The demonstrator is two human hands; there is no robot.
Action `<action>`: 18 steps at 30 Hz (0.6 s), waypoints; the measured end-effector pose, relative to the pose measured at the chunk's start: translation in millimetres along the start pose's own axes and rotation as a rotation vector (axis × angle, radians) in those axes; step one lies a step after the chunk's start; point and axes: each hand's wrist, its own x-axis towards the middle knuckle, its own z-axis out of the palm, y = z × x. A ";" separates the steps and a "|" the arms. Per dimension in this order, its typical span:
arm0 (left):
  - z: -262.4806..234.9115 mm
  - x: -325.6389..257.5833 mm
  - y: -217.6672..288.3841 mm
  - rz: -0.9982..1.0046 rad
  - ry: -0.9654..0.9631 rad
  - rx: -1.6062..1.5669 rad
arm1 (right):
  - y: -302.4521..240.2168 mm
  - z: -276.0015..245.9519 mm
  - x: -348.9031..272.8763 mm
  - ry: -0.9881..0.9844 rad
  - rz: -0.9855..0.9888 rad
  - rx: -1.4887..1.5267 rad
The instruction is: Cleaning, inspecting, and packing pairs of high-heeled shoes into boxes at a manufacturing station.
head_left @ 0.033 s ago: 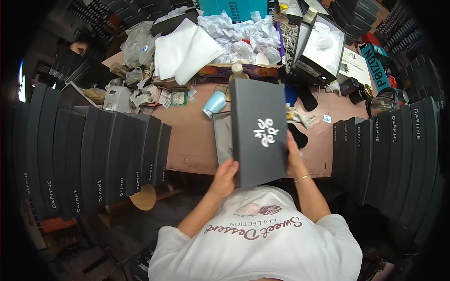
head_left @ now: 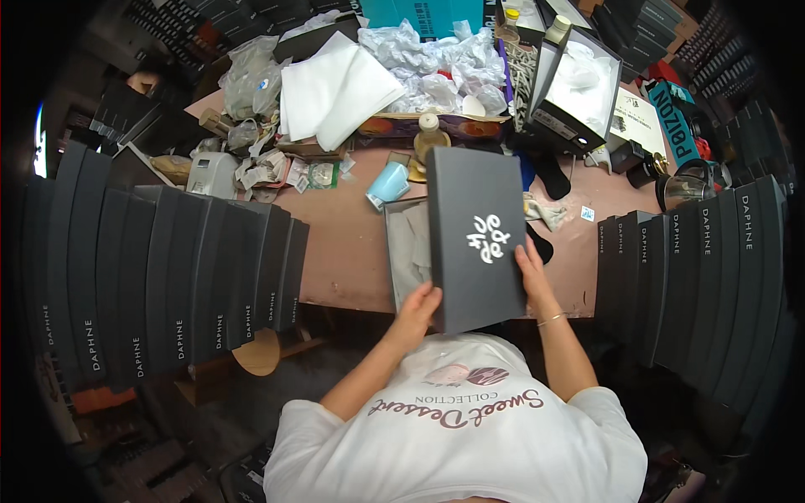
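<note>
Between my two hands is a dark grey shoebox lid (head_left: 474,289) with white lettering on its top. My left hand (head_left: 418,312) grips its near left edge, thumb on the side. My right hand (head_left: 533,270) is closed along the right edge. Under the lid and showing at its left lies an open grey shoebox (head_left: 392,272) with pale tissue paper (head_left: 411,239) inside. The lid hides the rest of that box. Beyond it a light blue cup (head_left: 387,185) lies tipped over, next to a bottle (head_left: 430,138) with a pale cap.
Rows of dark shoeboxes stand at the left (head_left: 197,268) and right (head_left: 704,260). At the back are white sheets (head_left: 335,92), a carton of crumpled paper (head_left: 436,71) and an open box with white paper (head_left: 579,80). A black sock-like piece (head_left: 553,176) lies right of the lid.
The lid and both hands have shifted slightly to the right, and more of the open box shows at the left. Both hands still hold the lid.
</note>
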 end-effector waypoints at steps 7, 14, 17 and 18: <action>-51.0 5.2 -36.4 0.442 0.417 0.795 | 89.5 36.9 23.2 0.114 -0.063 -0.647; -131.6 54.0 -39.9 -0.143 -0.054 0.135 | 102.4 60.2 33.8 0.291 0.018 -0.596; -147.4 65.6 -63.8 -0.172 -0.007 0.099 | 112.9 67.9 14.7 0.242 0.021 -0.461; -143.3 55.3 -67.9 -0.128 0.040 -0.032 | 92.7 78.8 -7.6 0.110 0.022 -0.403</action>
